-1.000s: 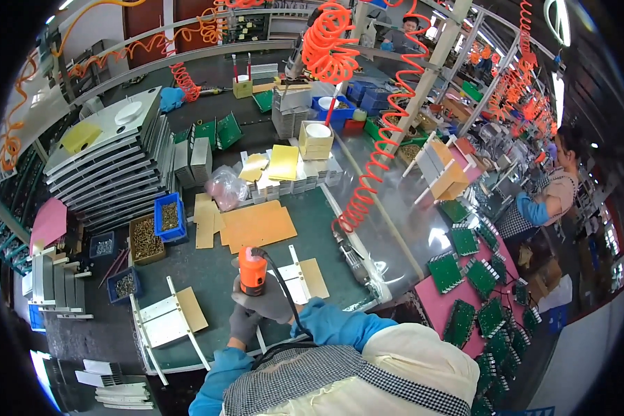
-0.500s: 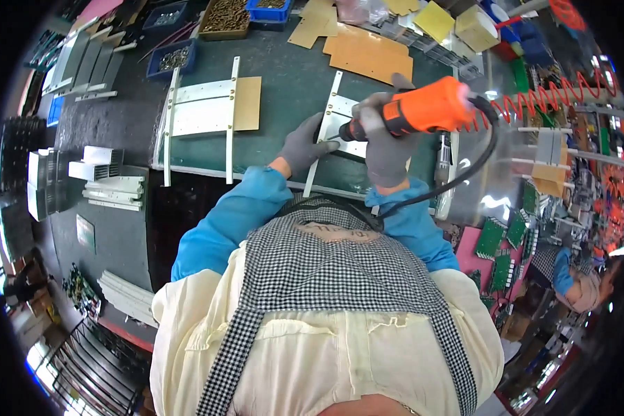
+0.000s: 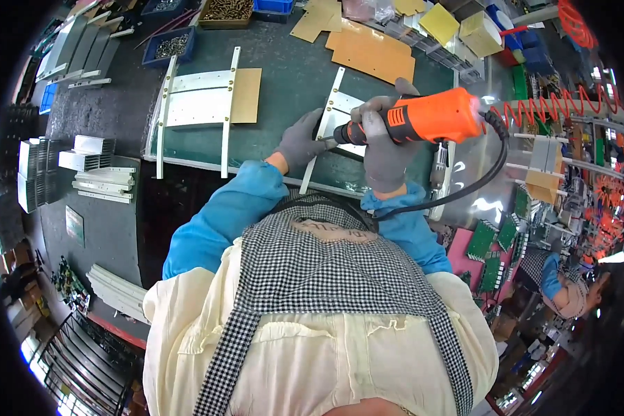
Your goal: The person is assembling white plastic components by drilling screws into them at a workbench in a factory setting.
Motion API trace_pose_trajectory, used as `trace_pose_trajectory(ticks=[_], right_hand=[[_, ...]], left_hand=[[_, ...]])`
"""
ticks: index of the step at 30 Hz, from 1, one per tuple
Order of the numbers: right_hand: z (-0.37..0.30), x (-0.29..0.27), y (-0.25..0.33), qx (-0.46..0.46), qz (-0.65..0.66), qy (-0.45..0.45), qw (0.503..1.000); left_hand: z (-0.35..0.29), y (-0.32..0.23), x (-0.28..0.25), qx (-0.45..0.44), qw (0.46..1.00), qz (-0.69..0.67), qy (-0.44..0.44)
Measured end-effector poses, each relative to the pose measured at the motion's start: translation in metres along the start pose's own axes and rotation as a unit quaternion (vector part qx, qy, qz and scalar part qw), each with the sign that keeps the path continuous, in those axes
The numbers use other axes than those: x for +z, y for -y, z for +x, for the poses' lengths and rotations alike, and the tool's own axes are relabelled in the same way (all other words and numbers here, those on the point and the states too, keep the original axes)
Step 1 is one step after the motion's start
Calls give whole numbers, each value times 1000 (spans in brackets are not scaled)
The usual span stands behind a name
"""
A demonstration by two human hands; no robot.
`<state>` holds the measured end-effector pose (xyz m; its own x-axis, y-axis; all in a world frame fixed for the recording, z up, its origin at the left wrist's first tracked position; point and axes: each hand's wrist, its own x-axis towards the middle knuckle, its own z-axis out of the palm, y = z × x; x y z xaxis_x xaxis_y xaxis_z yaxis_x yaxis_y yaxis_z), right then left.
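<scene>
We are wrapping our gloved right hand (image 3: 385,149) around an orange power driver (image 3: 433,114) and pointing its tip left at a white strip (image 3: 331,97), which is lying along the left side of a white panel (image 3: 344,104) near us on the green mat (image 3: 281,90). We are holding our gloved left hand (image 3: 301,142) at that strip, thumb beside the driver's tip; whether its fingers are pinching the strip or only touching it, we cannot tell. A black cable (image 3: 496,166) is curving from the driver's right end toward us. To the left, a second white panel (image 3: 200,100) is lying under two white strips (image 3: 227,125), a tan board (image 3: 248,97) showing at its right. On the far side, orange-tan sheets (image 3: 371,54) are lying flat, and a blue bin (image 3: 158,61) is holding small metal parts
</scene>
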<state>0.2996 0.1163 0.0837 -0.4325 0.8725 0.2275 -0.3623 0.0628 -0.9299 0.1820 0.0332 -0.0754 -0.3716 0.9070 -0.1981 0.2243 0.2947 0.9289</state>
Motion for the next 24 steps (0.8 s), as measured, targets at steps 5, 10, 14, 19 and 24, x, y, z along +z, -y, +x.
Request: trace_pose_trajectory(ticks=[5, 10, 14, 19, 24], right_hand=[[1, 4, 3, -4, 28, -20, 999], [2, 4, -4, 6, -18, 19, 1000], [-1, 3, 1, -7, -29, 10, 1000], [4, 4, -5, -8, 11, 11, 1000], [-7, 1, -5, -4, -26, 46, 999]], left_hand=[[1, 2, 1, 13, 1000, 17, -10], [2, 2, 0, 8, 1000, 26, -11], [3, 3, 0, 25, 998, 54, -13], [4, 4, -1, 26, 998, 47, -13], [7, 16, 2, 41, 996, 75, -25]])
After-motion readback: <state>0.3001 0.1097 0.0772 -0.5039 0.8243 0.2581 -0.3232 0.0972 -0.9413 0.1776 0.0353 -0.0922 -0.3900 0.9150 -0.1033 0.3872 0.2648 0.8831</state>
